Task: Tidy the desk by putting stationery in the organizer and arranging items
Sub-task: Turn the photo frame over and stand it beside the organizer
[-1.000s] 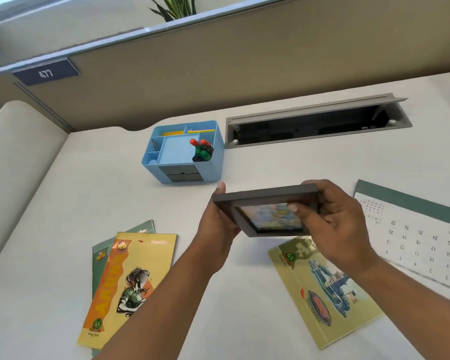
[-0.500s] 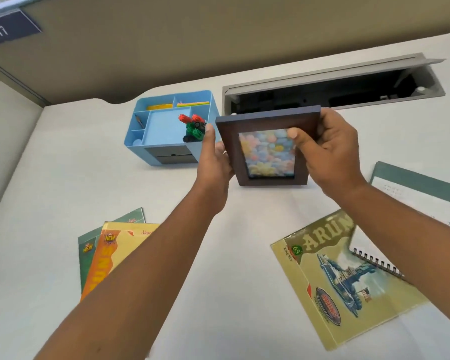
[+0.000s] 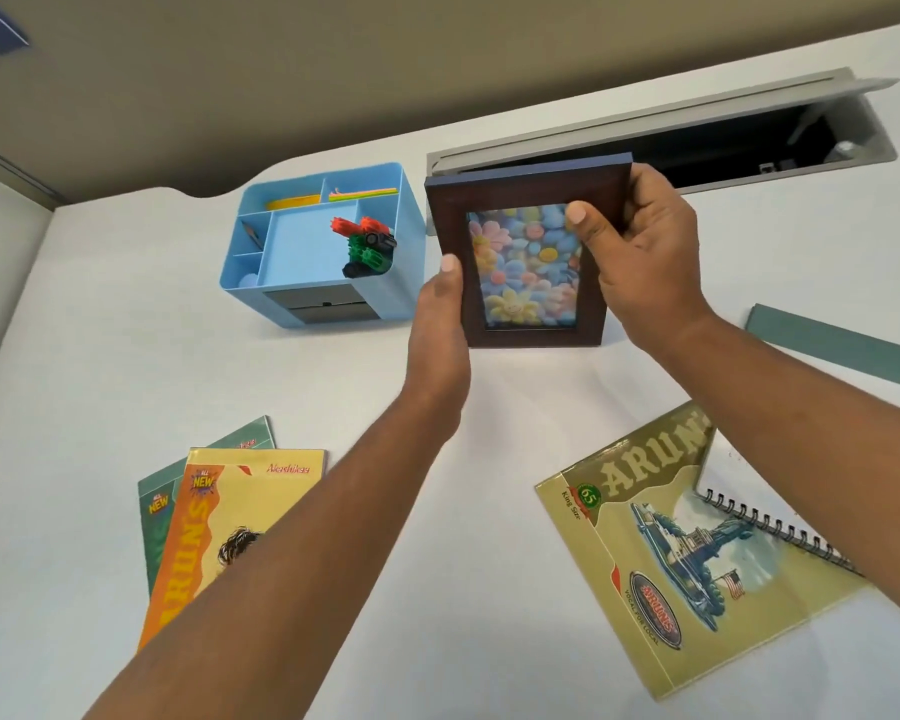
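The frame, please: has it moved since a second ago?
Yes. The frame, held by the left hand and right hand, went from nearer the person to just right of the organizer, tipped up from flat.

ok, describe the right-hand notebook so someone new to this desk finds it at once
On the white desk, look at the near right side. The notebook lies flat, its right edge meeting a spiral-bound pad. Unlike the yellow notebook and green notebook at left, its cover is olive with a blue drawing.
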A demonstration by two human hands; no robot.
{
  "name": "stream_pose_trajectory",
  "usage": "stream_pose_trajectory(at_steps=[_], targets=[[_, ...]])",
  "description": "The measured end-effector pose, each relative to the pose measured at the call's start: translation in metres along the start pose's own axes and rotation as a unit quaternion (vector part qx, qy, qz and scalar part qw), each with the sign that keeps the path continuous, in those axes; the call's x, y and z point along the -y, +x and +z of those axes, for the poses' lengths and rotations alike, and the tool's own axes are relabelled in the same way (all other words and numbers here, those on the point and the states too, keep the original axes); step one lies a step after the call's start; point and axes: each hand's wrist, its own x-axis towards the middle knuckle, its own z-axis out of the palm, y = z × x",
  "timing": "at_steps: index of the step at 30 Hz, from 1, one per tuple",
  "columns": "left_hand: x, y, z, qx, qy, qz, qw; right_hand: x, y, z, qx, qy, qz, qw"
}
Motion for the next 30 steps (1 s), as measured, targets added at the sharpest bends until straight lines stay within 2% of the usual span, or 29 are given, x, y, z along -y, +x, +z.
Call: stream_pose_trajectory(at_steps=[7, 12, 22, 30], targets=[[0.026, -0.019, -0.001, -0.021, 0.036, 0.021, 0.999, -0.002, 0.003, 0.006, 0.020, -0.001, 0.008, 1.000], [0.035, -0.030, 0.000, -0.013, 0.093, 0.028, 0.995, -0.023, -0.017, 0.006, 0.058, 0.001, 0.054, 0.997], [0.044, -0.022, -0.002, -0.028, 0.078, 0.005, 0.997, -0.061, -0.031, -0.002, 0.124, -0.180, 0.113, 0.969], [0.043, -0.014, -0.008, -0.059, 0.101, 0.025, 0.993, -0.058, -0.022, 0.011, 0.141, -0.215, 0.106, 0.961]])
